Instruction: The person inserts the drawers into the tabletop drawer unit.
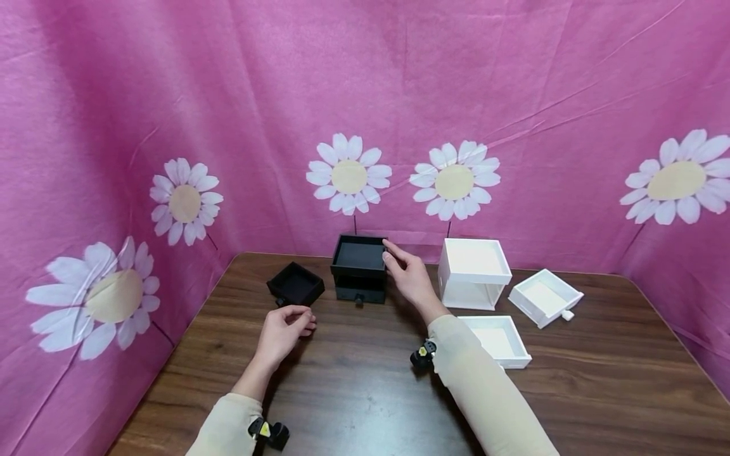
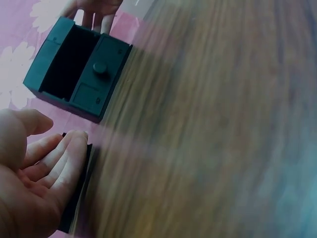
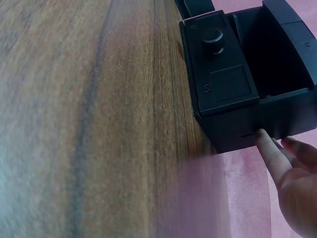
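Observation:
A small black two-level drawer box stands near the back of the table. Its lower level holds a drawer with a round knob, while the upper level is a hollow opening. My right hand touches the box's right side with its fingertips, and nothing is gripped. Just left of the box lies a loose black drawer, tilted at an angle on the table. In front of that drawer is my left hand, fingers loosely bent and holding nothing. Whether it touches the drawer, I cannot tell.
To the right stands a white drawer box with an open front. One white drawer lies beside it; another sits before it, partly hidden by my right sleeve. A pink flowered cloth hangs behind the wooden table.

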`<action>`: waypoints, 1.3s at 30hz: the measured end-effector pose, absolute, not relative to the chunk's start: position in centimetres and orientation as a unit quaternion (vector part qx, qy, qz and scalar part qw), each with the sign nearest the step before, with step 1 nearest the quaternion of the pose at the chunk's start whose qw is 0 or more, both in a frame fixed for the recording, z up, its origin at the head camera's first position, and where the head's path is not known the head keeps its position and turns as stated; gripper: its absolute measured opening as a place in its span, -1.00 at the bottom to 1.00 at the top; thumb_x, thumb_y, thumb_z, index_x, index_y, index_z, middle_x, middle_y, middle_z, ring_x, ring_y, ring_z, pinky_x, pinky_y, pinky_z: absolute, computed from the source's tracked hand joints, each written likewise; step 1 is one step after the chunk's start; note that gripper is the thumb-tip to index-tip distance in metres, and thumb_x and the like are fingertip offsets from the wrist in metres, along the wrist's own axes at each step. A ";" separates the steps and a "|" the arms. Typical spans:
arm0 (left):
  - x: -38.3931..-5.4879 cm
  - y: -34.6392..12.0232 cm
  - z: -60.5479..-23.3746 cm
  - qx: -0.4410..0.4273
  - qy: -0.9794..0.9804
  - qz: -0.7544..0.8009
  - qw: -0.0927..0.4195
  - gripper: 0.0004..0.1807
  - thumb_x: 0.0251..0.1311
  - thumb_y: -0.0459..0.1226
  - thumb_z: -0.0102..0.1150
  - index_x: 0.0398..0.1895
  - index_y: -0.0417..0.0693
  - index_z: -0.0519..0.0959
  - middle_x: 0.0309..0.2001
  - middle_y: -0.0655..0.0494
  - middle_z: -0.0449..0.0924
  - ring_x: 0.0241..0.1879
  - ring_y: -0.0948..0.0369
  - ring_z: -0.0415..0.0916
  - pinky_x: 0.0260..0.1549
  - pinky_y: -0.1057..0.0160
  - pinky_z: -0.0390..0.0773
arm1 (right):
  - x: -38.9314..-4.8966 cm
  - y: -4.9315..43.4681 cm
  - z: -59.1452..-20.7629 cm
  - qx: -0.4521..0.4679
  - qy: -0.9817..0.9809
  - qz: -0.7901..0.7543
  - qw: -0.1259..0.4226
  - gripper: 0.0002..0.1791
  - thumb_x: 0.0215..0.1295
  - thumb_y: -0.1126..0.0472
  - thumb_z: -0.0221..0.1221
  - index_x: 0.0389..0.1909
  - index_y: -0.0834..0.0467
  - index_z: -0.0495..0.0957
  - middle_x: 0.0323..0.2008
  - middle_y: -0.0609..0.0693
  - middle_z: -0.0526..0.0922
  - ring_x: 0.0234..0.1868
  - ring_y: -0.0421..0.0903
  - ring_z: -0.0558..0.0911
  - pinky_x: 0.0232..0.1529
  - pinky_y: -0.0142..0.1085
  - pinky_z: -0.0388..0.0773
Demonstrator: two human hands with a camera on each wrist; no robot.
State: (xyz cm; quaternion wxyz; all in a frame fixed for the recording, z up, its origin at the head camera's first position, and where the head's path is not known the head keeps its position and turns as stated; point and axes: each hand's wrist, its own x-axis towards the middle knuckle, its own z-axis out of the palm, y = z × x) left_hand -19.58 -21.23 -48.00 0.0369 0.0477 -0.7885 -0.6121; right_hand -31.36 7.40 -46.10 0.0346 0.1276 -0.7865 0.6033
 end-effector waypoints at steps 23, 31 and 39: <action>-19.2 -25.0 -47.8 0.104 -0.800 -0.588 0.063 -0.72 0.42 -0.50 0.24 0.07 -0.61 0.63 -0.18 -0.40 0.80 -0.38 0.29 0.77 -0.31 0.39 0.80 | -31.5 7.4 -46.0 0.129 -0.790 0.599 0.036 -0.48 0.69 0.01 0.13 0.56 0.01 0.48 0.48 0.18 0.56 0.15 0.18 0.80 0.21 0.02 0.75; -19.6 -26.2 -47.7 0.113 -0.822 -0.554 0.070 -0.70 0.42 -0.46 0.26 0.09 -0.58 0.65 -0.20 -0.33 0.83 -0.43 0.35 0.75 -0.36 0.44 0.75 | -31.5 7.3 -46.0 0.128 -0.788 0.601 0.033 -0.48 0.70 0.02 0.12 0.57 0.01 0.47 0.49 0.19 0.55 0.20 0.16 0.78 0.24 0.01 0.74; -20.0 -27.0 -47.8 0.142 -0.855 -0.493 0.073 -0.68 0.42 -0.32 0.31 0.09 -0.39 0.72 -0.12 -0.20 0.86 -0.39 0.45 0.70 -0.39 0.52 0.60 | -31.3 7.4 -46.1 0.128 -0.791 0.598 0.024 -0.46 0.70 -0.01 0.11 0.59 -0.02 0.45 0.52 0.13 0.52 0.18 0.16 0.79 0.24 0.01 0.74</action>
